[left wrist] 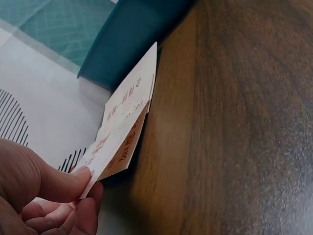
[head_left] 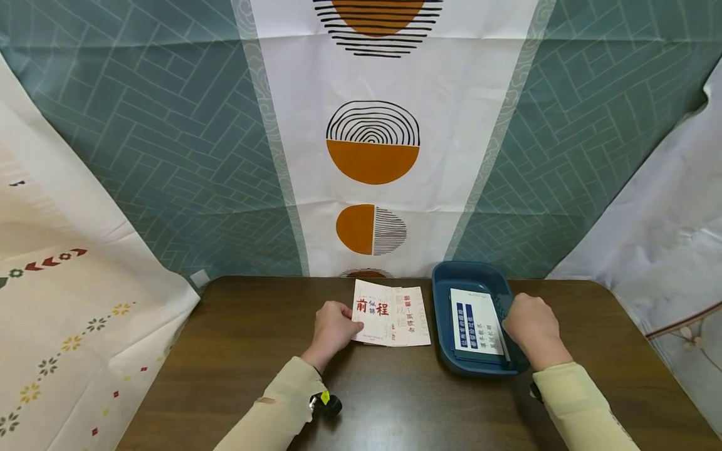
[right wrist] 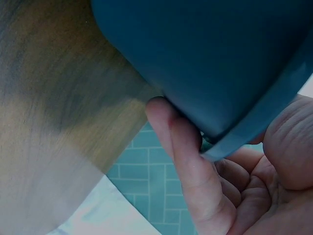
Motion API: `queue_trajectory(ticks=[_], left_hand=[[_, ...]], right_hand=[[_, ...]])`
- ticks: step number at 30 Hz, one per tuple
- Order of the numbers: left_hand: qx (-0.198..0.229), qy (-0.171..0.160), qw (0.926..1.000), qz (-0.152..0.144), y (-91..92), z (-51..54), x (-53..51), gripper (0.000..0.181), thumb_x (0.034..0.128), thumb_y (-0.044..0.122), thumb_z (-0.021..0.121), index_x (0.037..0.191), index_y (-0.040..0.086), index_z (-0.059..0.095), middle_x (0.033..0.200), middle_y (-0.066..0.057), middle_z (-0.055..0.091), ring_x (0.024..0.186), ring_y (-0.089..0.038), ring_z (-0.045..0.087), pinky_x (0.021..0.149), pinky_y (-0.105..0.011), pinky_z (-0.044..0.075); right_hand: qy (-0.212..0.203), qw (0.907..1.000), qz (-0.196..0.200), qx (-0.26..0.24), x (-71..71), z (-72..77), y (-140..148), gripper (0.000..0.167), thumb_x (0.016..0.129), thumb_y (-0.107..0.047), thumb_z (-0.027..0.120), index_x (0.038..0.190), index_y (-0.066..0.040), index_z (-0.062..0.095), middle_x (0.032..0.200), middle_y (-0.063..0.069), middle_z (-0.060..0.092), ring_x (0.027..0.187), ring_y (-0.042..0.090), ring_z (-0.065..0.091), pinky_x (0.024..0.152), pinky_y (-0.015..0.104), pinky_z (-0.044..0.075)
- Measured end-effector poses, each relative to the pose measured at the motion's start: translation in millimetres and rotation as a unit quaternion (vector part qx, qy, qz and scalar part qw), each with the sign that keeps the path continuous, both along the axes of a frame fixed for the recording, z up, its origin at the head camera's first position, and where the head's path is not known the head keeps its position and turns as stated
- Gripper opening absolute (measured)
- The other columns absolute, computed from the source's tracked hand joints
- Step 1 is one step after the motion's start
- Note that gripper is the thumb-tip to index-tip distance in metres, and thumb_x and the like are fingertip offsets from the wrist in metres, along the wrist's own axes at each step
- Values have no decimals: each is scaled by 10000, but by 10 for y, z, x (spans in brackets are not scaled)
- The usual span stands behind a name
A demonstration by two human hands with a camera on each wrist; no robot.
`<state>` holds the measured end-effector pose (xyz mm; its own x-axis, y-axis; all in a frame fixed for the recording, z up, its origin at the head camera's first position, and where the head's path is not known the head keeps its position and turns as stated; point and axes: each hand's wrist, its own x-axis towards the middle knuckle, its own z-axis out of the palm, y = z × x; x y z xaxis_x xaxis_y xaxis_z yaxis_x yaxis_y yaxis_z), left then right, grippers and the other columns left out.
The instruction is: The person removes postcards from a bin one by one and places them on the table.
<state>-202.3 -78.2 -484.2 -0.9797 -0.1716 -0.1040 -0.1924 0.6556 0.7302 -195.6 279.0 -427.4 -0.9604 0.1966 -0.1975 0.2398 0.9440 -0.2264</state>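
My left hand [head_left: 331, 331] pinches the left edge of a pale card [head_left: 372, 322] printed with red and blue characters. In the left wrist view, thumb and fingers hold the card [left wrist: 117, 129] tilted, with other cards partly under it. A second printed card [head_left: 417, 319] sticks out to its right. Beyond stands a dark blue plastic tray [head_left: 468, 270], close to the cards. The right hand [head_left: 534, 329] grips the tray's right side; the right wrist view shows fingers [right wrist: 193, 166] under its rim and against its outer wall. Inside lies a white card [head_left: 479, 304] with blue blocks and writing, on darker cards.
The brown wooden table [head_left: 242, 351] ends at a patterned cloth [head_left: 389, 88] hanging behind it. Pale cloths hang at the left [head_left: 73, 300] and right [head_left: 677, 282]. A small dark device [head_left: 329, 406] is strapped to the left wrist.
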Motion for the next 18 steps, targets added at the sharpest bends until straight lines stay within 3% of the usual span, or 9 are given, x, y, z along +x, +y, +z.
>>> queue_trajectory(ticks=[10, 18], left_hand=[[-325, 58, 9994, 77, 34, -19, 0, 206, 646, 181, 827, 664, 93, 641, 680, -14, 608, 669, -193, 530, 557, -278, 408], [-634, 254, 9977, 49, 23, -82, 3, 178, 660, 137, 791, 602, 86, 631, 612, -12, 593, 607, -170, 514, 504, -264, 381]], right_hand=[[33, 10000, -32, 69, -13, -18, -2, 270, 758, -89, 651, 916, 123, 596, 730, 220, 585, 560, 258, 522, 453, 356, 497], [-27, 10000, -67, 50, -15, -28, -1, 279, 756, -92, 654, 922, 123, 593, 727, 215, 577, 562, 255, 521, 438, 334, 481]])
